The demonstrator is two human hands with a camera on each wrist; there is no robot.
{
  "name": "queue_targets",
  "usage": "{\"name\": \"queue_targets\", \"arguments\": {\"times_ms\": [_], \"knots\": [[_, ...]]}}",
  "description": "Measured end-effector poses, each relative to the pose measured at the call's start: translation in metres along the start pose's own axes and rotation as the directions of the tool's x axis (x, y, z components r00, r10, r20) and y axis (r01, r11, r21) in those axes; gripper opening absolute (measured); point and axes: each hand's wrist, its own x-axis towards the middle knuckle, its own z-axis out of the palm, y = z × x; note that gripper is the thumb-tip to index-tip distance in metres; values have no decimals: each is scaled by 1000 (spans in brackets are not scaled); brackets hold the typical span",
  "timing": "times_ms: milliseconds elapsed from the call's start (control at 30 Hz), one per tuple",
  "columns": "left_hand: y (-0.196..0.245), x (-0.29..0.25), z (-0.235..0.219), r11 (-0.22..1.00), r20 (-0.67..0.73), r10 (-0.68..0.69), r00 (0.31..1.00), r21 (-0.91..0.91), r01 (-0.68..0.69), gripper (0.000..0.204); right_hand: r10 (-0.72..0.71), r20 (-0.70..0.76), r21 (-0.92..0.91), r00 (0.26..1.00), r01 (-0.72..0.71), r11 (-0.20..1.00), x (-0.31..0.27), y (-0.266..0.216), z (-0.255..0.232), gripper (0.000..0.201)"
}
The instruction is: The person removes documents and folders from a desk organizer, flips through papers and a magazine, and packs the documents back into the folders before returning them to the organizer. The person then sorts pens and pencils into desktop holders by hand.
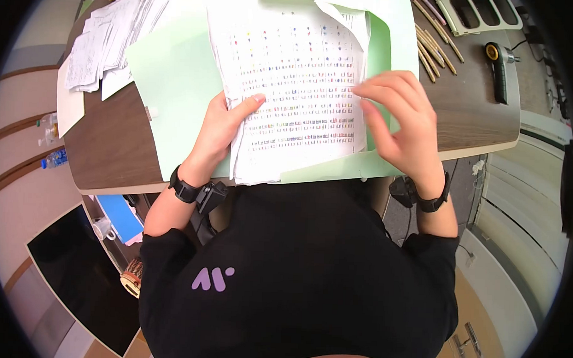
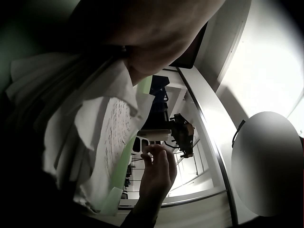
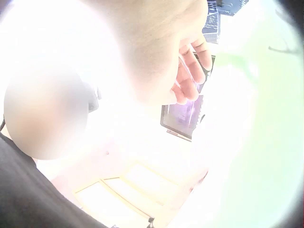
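Note:
A thick stack of white sheets (image 1: 295,110), marked with rows of small coloured print, lies over a light green folder (image 1: 157,73). My left hand (image 1: 229,117) grips the stack by its left edge, thumb on the top sheet and fingers hidden underneath. In the left wrist view the sheets (image 2: 116,130) fan apart below that hand. My right hand (image 1: 405,117) hovers at the stack's right edge, fingers bent loosely and thumb apart from them, with nothing between. At the top right of the stack a sheet corner (image 1: 349,23) curls over.
Loose handwritten papers (image 1: 108,40) are piled at the back left. Several wooden sticks (image 1: 436,48) lie to the right, near a black tool (image 1: 500,73) and a pale frame with slots (image 1: 478,14). The table's front edge (image 1: 122,189) runs close to the body.

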Motion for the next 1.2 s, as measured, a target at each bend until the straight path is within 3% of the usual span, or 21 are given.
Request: {"name": "queue_targets", "arguments": {"times_ms": [33, 100, 267, 333, 367, 500, 567, 633, 667, 733, 767, 833, 967, 1100, 1167, 1200], "knots": [[1, 0, 0, 1000, 4, 2, 1000, 3, -2, 48, -2, -7, -2, 1000, 2, 1000, 6, -1, 4, 20], [-1, 2, 0, 1000, 14, 22, 1000, -10, -22, 48, -216, 136, -60, 967, 226, 972, 24, -8, 20, 32], [-4, 1, -1, 1000, 18, 30, 999, 0, -30, 48, -119, 164, -288, 979, 162, 944, 53, 32, 57, 57], [-3, -1, -1, 999, -13, -4, 1000, 34, 4, 48, 21, 102, -405, 995, 23, 914, 57, 39, 56, 62], [-2, -2, -1, 999, -7, -5, 1000, 35, 6, 48, 100, 137, -366, 985, -44, 930, 56, 40, 51, 69], [0, 0, 2, 999, -37, -36, 999, 6, 36, 47, 50, 19, -383, 999, -39, 923, 41, 31, 43, 61], [-1, 1, 1, 999, -38, -35, 999, -29, 34, 47, 31, 139, -193, 990, -4, 981, 32, 11, 13, 45], [-3, 2, 1, 1000, -51, 0, 999, -10, -1, 47, 36, -59, 19, 998, -35, 999, 22, 29, -12, 31], [-3, 1, 3, 1000, -47, 0, 999, -14, 0, 47, 122, -249, -19, 961, -130, 991, 11, 41, -18, 37], [1, -1, 7, 1000, -47, 6, 999, -15, -7, 47, 372, -326, -83, 869, -418, 905, -3, 48, -17, 54], [1, -1, 8, 1000, -46, 7, 999, -18, -8, 47, 370, -325, -85, 870, -417, 905, -12, 54, -7, 54], [-2, 2, 13, 998, -56, 55, 997, 42, -53, 46, 517, -138, 169, 845, -494, 853, -30, 66, 10, 71], [-1, 7, 30, 999, 10, 10, 1000, 34, -10, 45, 567, -162, 339, 808, -494, 800, -32, 61, 10, 74], [-11, 19, 61, 995, 134, 15, 991, 99, -28, 46, 587, -115, 376, 801, -512, 773, -37, 65, 7, 74], [-13, 24, 81, 992, 203, 11, 979, 118, -36, 46, 503, -154, 183, 851, -476, 860, -39, 65, 7, 73], [-11, 24, 84, 992, 198, 13, 980, 117, -36, 46, 501, -150, 185, 853, -473, 861, -39, 64, 5, 73]]}}
